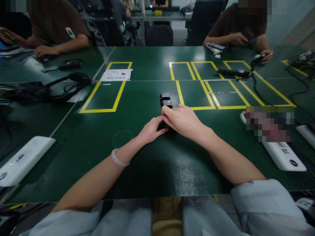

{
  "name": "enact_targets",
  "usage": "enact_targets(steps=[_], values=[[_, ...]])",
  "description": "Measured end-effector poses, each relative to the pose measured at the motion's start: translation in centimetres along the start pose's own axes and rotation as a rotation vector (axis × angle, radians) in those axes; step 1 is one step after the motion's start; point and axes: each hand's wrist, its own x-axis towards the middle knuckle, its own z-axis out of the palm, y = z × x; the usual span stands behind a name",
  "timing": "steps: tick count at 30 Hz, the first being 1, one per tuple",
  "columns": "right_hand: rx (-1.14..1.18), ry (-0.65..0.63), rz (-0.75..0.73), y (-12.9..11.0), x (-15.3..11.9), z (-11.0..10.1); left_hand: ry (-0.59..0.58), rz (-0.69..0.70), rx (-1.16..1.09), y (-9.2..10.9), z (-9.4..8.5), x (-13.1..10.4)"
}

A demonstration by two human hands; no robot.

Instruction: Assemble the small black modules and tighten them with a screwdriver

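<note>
A row of small black box-shaped parts (165, 96) lies on the green table in front of my hands. Its near end passes under my fingers, where a dark piece shows between the two hands. My left hand (153, 130) grips this dark piece from the left, thumb on the near side and fingers on the far side. From above and the right, my right hand (183, 119) closes over the same row, its fingertips bent down and touching my left fingers. What the right fingertips pinch is mostly hidden.
Yellow tape outlines (115, 86) mark the table, with a white paper sheet (116, 74) across one. White numbered cases lie left (27, 160) and right (283, 155). Black cabled gear (73, 82) is at left, a black tool (235, 72) at right. Two people sit opposite.
</note>
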Motion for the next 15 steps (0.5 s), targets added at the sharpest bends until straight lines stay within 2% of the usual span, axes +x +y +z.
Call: enact_targets(steps=[10,15], values=[[0.056,-0.018,0.027,-0.37,-0.08,-0.76,-0.003,0.021,0.000,-0.22,-0.01,-0.05],[0.048,-0.006,-0.002,-0.14,-0.06,-0.37,0.003,0.004,0.006,-0.29,0.12,-0.02]])
